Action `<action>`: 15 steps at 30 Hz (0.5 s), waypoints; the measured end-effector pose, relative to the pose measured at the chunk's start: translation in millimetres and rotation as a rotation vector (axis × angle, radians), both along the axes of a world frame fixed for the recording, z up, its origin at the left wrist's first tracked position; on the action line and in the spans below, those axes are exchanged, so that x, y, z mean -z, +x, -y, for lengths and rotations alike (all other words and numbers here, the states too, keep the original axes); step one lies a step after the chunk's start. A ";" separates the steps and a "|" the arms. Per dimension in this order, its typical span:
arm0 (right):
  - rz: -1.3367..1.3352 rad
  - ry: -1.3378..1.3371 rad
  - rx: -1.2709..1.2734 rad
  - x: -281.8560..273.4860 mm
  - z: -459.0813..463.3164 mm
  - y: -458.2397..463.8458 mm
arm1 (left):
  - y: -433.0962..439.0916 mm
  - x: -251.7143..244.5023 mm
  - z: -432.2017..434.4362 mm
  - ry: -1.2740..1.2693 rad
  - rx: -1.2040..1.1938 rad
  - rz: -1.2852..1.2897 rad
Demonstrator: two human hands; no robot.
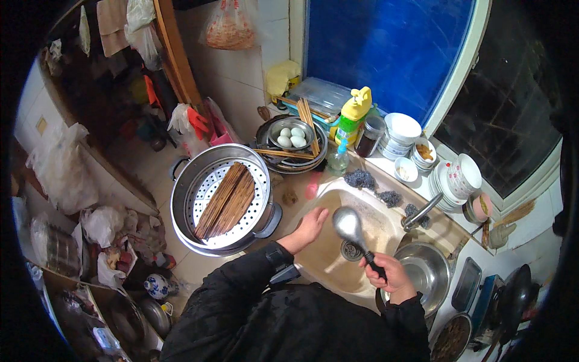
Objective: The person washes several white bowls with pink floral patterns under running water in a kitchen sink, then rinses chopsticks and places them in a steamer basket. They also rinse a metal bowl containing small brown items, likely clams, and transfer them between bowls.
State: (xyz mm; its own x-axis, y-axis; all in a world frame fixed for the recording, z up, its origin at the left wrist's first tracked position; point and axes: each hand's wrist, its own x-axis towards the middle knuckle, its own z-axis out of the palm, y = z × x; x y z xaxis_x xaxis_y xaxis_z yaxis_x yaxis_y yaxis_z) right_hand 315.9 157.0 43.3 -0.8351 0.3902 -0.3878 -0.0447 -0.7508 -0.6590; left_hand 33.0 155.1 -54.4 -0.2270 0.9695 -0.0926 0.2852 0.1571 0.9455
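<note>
My right hand [390, 275] grips the black handle of a metal ladle [348, 223] and holds its bowl up over the sink [312, 267]. The ladle's bowl is above the handle in the picture, near the drain [352, 250]. My left hand [307, 230] is empty, fingers stretched out over the sink's left edge. Left of it stands a large steamer pot [177, 217] with a perforated metal tray [201, 192] inside. Two brown slatted mats [226, 199], seemingly bamboo, lie side by side on that tray. A faucet [423, 211] reaches over the sink's right side.
A steel basin [427, 267] sits right of the sink. Behind are a bowl with several eggs [291, 137], chopsticks [285, 154], a yellow-capped jug [353, 113], a pump bottle [338, 160], steel-wool scrubbers [360, 179], stacked bowls [400, 131] and plates [445, 185].
</note>
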 end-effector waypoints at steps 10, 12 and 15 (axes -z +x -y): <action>0.432 0.484 0.178 10.6 -47.9 -73.9 | -26.5 12.5 53.9 -0.233 0.333 -0.183; 0.440 0.651 0.220 8.0 -53.9 -98.6 | -32.1 6.7 60.8 -0.354 0.368 -0.152; 0.366 0.865 0.210 -0.5 -64.2 -130.7 | -40.7 3.3 68.8 -0.392 0.405 -0.107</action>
State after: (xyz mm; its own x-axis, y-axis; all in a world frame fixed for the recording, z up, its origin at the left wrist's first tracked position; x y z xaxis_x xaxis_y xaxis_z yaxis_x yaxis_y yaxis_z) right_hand 185.2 221.2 43.8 -0.5995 0.7915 -0.1188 0.1957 0.0010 -0.9807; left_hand -7.7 86.3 -57.7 0.1275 0.8791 -0.4593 0.4863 0.3482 0.8014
